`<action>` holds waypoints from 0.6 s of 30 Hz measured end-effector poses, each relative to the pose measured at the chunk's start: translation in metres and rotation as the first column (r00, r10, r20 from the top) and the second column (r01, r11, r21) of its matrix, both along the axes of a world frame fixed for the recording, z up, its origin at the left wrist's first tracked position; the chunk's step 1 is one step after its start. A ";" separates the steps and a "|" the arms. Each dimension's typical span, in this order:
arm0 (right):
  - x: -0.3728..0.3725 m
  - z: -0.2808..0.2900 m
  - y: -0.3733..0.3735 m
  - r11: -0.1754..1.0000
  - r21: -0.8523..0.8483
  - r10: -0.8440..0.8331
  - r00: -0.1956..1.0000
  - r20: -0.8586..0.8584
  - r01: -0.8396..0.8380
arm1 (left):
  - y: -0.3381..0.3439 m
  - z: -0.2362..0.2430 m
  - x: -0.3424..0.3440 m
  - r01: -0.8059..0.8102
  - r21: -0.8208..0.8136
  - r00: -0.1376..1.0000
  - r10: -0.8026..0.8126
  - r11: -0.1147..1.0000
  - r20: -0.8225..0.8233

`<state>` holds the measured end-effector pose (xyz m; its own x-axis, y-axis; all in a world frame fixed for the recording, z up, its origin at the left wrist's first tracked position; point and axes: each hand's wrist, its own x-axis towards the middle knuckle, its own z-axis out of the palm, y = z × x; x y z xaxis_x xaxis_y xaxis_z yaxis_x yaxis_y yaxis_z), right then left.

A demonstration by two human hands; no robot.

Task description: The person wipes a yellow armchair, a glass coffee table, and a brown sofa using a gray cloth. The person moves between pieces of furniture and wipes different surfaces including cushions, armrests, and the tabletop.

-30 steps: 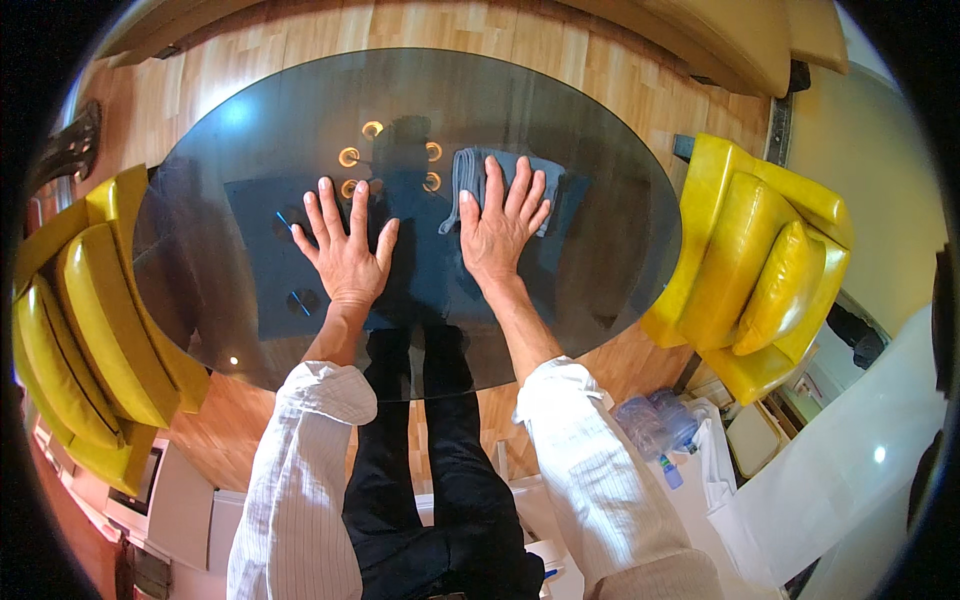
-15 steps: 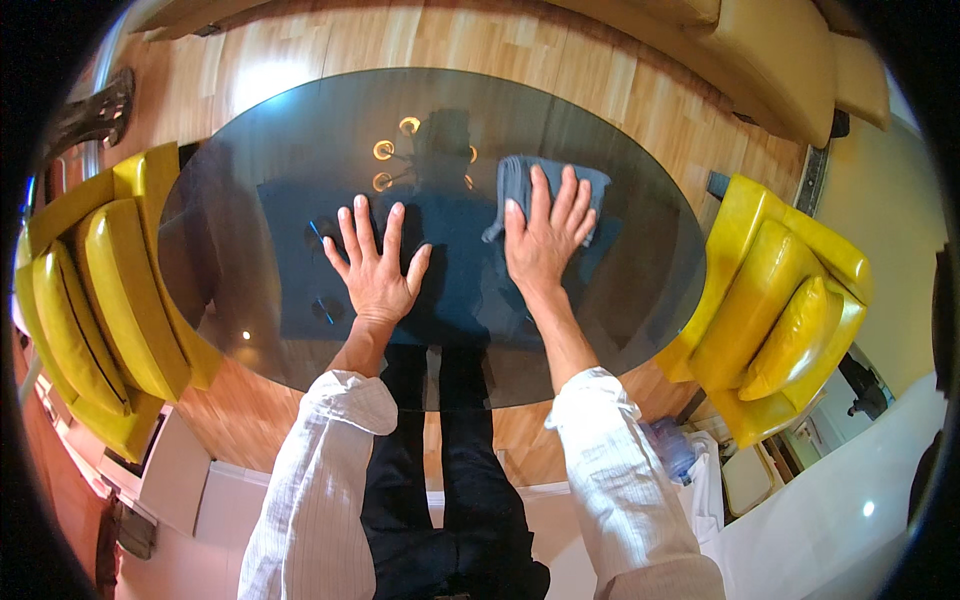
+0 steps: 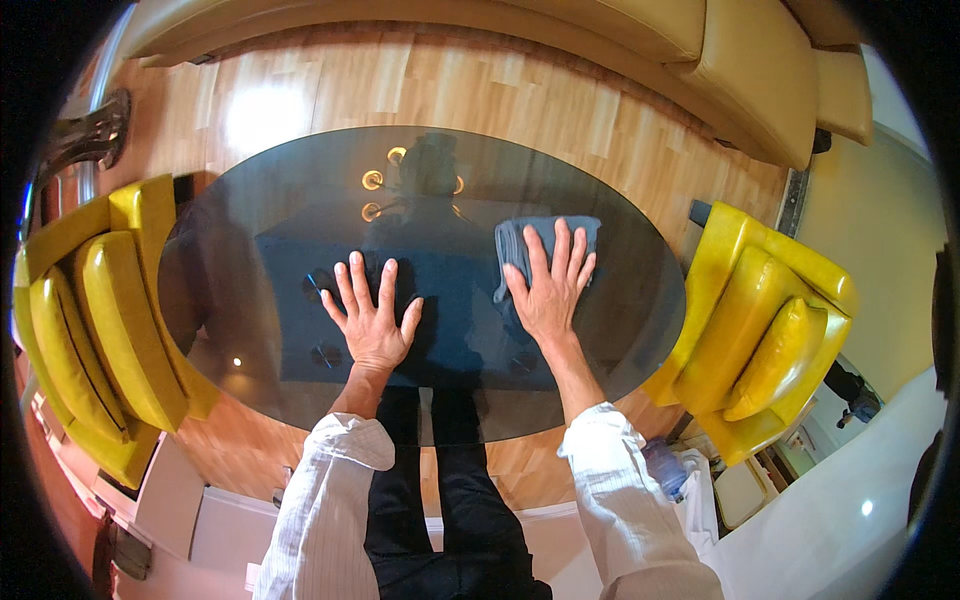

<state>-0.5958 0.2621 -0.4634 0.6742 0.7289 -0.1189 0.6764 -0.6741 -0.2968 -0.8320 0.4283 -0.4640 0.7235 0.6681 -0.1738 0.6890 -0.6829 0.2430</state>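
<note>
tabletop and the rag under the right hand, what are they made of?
Tabletop: looks like dark tinted glass, glossy; it mirrors ceiling lights and the wood floor shows through it.
Rag: soft grey-blue cloth, matte, likely microfibre or cotton; its edges fold and rumple under the right hand. Exact fibre can't be told.

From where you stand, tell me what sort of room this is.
Most likely a living room or lounge. An oval glass table stands on a wooden floor, with yellow armchairs at both ends and a tan sofa beyond it. The right hand presses a grey cloth on the glass; the left hand lies flat.
</note>
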 end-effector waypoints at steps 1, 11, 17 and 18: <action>0.007 -0.002 0.010 0.999 0.013 -0.039 0.999 0.021 0.039 | 0.000 -0.001 0.003 0.005 -0.003 1.000 -0.005 1.000 0.009; -0.019 -0.001 0.082 0.991 0.087 0.105 0.994 -0.023 -0.103 | 0.001 0.001 0.006 -0.002 0.006 0.999 0.002 1.000 0.039; 0.009 0.005 0.038 0.985 0.037 0.168 0.985 -0.047 -0.166 | 0.000 0.002 0.008 -0.007 -0.027 1.000 0.008 1.000 0.014; 0.012 0.003 0.049 0.990 0.042 0.133 0.991 -0.020 -0.133 | -0.001 0.003 0.006 -0.014 -0.032 1.000 0.014 0.999 0.013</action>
<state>-0.5841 0.3109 -0.4605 0.5684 0.8164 -0.1021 0.7519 -0.5658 -0.3383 -0.8258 0.4276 -0.4611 0.7165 0.6722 -0.1861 0.6949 -0.6650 0.2736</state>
